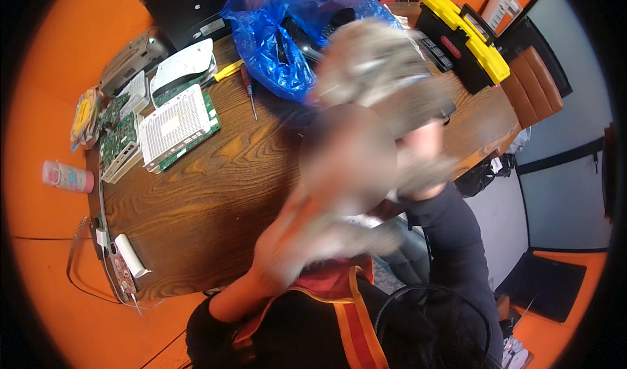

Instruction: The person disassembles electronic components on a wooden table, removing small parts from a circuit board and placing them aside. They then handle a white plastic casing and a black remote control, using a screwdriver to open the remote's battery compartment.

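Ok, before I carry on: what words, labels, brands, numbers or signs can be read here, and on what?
I can't copy out printed wording, but markings show here:
Yellow-and-black toolbox: red badge with pale lettering.
Black casing: pale sticker, too small to read.
Perforated metal cover: pale patch, nothing legible.
Pink-and-white bottle: printed pattern, too small to read.
Grey-brown shape: too blurred to read.
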`<move>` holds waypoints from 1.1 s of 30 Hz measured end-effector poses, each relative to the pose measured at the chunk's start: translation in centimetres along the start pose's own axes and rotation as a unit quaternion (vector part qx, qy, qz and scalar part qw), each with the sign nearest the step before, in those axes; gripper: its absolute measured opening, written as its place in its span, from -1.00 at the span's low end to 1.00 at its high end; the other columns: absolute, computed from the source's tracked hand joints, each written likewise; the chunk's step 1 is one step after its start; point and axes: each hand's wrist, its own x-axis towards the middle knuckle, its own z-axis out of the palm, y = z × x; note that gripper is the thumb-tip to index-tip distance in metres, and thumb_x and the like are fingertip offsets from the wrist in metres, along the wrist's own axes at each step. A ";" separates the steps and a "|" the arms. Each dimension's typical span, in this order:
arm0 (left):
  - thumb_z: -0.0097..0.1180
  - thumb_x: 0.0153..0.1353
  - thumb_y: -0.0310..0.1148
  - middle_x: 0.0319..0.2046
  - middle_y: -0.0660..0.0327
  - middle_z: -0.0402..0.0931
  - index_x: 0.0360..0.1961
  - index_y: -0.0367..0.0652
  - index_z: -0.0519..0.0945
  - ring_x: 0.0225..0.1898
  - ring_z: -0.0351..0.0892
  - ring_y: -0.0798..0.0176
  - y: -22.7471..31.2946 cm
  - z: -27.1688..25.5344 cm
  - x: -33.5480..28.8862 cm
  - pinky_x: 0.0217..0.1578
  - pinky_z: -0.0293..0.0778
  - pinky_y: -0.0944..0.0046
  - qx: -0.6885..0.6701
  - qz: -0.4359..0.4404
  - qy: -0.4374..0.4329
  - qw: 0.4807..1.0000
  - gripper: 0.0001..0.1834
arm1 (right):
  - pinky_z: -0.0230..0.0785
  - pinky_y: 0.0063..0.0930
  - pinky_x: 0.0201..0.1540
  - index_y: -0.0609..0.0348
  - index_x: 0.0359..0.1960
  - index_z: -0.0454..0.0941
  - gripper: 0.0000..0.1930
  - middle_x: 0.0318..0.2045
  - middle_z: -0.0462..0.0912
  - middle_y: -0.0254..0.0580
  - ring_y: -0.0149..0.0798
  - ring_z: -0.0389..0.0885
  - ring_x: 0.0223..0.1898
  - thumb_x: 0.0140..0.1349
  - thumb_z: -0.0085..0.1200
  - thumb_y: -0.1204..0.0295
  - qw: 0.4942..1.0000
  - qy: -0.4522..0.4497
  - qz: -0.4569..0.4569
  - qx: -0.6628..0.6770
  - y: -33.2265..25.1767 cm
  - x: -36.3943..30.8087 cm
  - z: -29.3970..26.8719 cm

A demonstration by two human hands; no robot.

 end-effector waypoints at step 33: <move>-0.14 0.45 -0.62 0.26 -0.07 0.45 0.32 -0.34 0.39 0.21 0.56 0.07 -1.5 -6.9 -5.2 0.25 0.42 0.14 0.036 0.033 0.209 0.977 -0.57 | 0.61 -0.43 -0.21 0.20 0.41 0.18 -0.48 -0.11 0.67 0.05 -0.20 0.73 -0.22 0.48 -0.03 0.40 0.938 -0.310 0.138 -0.069 0.5 6.8 1.6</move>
